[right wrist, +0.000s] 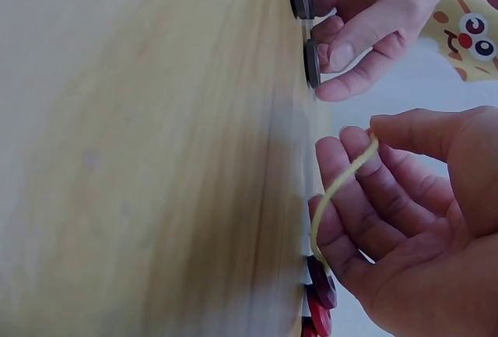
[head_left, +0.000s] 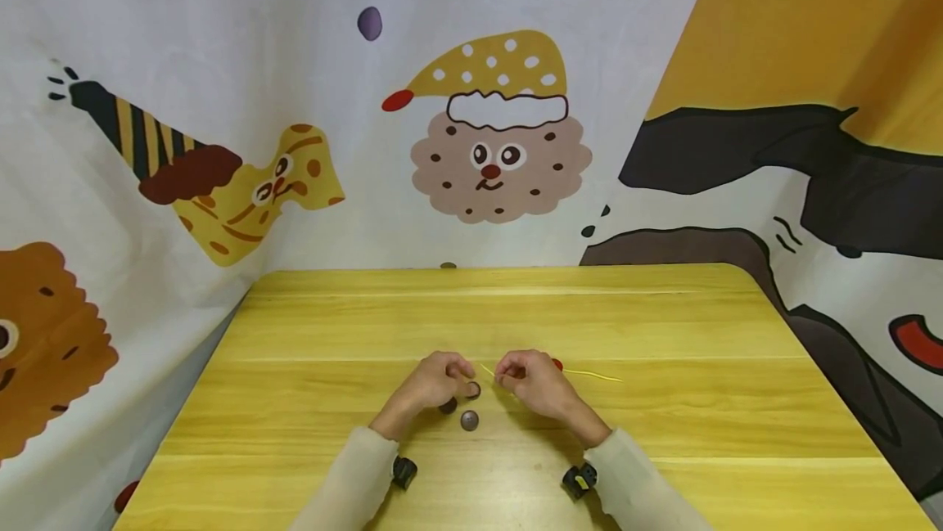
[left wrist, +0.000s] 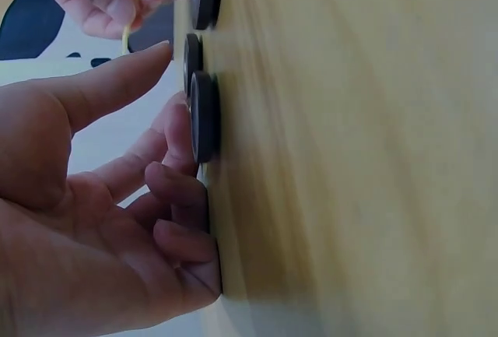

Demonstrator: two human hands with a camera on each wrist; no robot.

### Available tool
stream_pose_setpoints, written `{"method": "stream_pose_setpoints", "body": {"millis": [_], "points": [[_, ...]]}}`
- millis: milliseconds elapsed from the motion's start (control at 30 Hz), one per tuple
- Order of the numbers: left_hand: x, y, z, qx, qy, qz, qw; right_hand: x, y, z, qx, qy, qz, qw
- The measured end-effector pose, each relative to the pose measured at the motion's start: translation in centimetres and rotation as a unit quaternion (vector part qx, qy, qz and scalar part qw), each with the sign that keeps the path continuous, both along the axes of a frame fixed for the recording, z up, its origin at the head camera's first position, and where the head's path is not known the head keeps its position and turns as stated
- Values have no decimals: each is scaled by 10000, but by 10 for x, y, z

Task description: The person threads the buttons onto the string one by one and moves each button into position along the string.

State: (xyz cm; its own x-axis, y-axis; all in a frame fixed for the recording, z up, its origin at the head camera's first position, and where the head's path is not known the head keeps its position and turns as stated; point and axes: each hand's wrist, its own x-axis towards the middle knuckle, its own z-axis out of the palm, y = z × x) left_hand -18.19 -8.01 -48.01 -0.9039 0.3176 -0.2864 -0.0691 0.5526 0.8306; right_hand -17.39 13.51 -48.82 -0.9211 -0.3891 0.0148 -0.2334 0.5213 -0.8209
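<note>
My right hand (head_left: pixel 541 384) pinches a yellow string (right wrist: pixel 333 189) between thumb and fingers, its short end pointing toward the left hand. The string runs down to a dark red button (right wrist: pixel 323 282) with red buttons (right wrist: pixel 317 310) beside it; most of these are hidden behind the right hand in the head view. Over the table, my left hand (head_left: pixel 436 380) has thumb and index finger spread around a dark brown button (head_left: pixel 474 390), thumb tip overlapping it. Two more dark buttons lie close by: one (head_left: pixel 470 420) nearer me, another (head_left: pixel 448 406) partly under the left hand.
The wooden table (head_left: pixel 331 326) carries everything. A loose tail of yellow string (head_left: pixel 593 374) trails to the right of the right hand. Behind the table hangs a cloth (head_left: pixel 354 187) printed with cartoon figures. Each wrist wears a small black camera (head_left: pixel 403 472).
</note>
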Motion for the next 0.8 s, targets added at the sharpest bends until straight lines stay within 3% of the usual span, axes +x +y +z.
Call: {"method": "stream_pose_setpoints", "body": {"millis": [333,500,800], "points": [[-3,1,0,-193,154,-229,9994,2,2,0,25,16,108,9999],[-4,2,-3,-295,263,-227,9990,1,1,-1,72,-38,110,9999],[-2,1,-3,-395,164,-132,9990,1,0,-1,-5,-135,70,9999]]}}
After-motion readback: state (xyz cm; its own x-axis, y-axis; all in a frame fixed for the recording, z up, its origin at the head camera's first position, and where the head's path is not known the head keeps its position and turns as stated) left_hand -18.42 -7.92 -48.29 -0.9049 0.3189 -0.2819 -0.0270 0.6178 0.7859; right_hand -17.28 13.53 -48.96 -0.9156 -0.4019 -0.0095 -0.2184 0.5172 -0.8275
